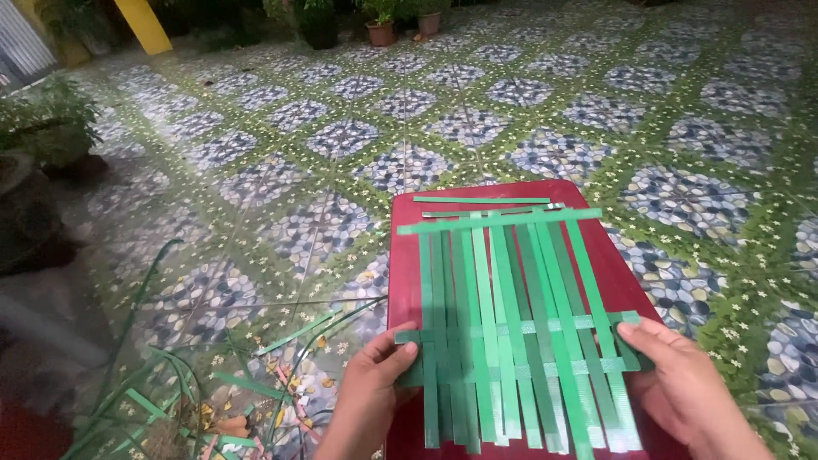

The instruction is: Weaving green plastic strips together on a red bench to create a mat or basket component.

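Note:
A woven mat of green strips (511,332) lies on a red board (596,264). Several long strips run away from me, crossed by a few horizontal strips near my hands and one at the far end (498,221). My left hand (375,375) pinches the left end of a horizontal strip at the mat's left edge. My right hand (682,383) grips the right ends of the horizontal strips at the mat's right edge. Two loose green strips (481,201) rest at the far end of the board.
The board sits over a patterned tiled floor (409,128). Loose green strips and scraps (187,400) lie scattered on the floor at the lower left. Potted plants (381,30) stand at the far edge, and a dark planter (34,187) is at the left.

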